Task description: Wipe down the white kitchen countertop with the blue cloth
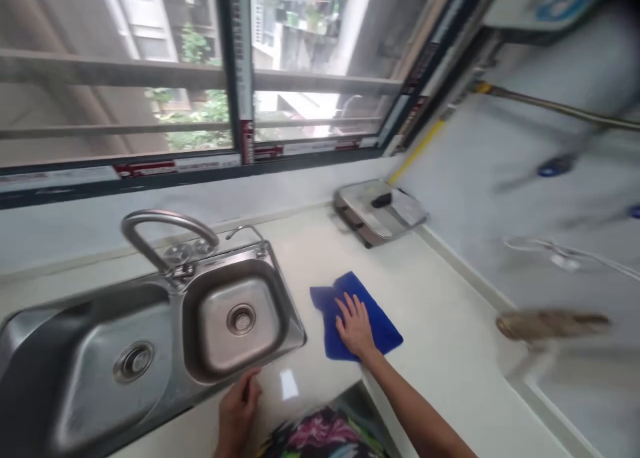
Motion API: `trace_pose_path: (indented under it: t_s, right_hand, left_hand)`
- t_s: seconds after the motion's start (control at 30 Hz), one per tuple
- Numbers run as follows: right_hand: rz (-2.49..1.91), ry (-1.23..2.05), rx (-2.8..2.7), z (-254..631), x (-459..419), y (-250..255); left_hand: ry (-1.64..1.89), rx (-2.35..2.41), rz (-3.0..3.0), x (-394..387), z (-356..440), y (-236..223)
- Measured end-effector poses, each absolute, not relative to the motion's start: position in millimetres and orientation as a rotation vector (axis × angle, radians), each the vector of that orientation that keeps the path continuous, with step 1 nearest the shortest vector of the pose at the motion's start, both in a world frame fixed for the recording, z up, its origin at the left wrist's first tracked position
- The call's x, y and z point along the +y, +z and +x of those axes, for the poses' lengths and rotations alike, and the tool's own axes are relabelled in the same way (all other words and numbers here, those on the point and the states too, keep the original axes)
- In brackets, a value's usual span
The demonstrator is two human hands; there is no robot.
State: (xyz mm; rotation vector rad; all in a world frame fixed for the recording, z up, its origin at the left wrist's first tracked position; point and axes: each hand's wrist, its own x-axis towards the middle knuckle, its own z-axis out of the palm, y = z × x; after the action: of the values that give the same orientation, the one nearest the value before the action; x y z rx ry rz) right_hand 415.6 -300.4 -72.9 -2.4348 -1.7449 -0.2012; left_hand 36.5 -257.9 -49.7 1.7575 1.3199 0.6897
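Note:
My right hand (355, 325) lies flat with fingers spread on a blue cloth (373, 308) spread on the pale countertop (430, 311), right of the sink. My left hand (239, 408) rests on the counter's front edge beside the rim of the steel double sink (165, 331); its fingers are curled loosely with the thumb out, and nothing shows in it.
A curved steel tap (163, 228) stands behind the sink. A flat metal appliance (380, 211) sits in the far corner under the window. A blurred brown object (550, 325) lies at the right, below wall pipes and a white cable (565, 251).

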Motion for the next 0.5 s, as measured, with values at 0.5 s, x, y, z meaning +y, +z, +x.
trace_pose_path:
  t_s: [0.5]
  right_hand:
    - [-3.086,-0.431,-0.29,410,-648,-117]
  left_hand:
    - [0.311,0.658,2.162,-159,261,-34]
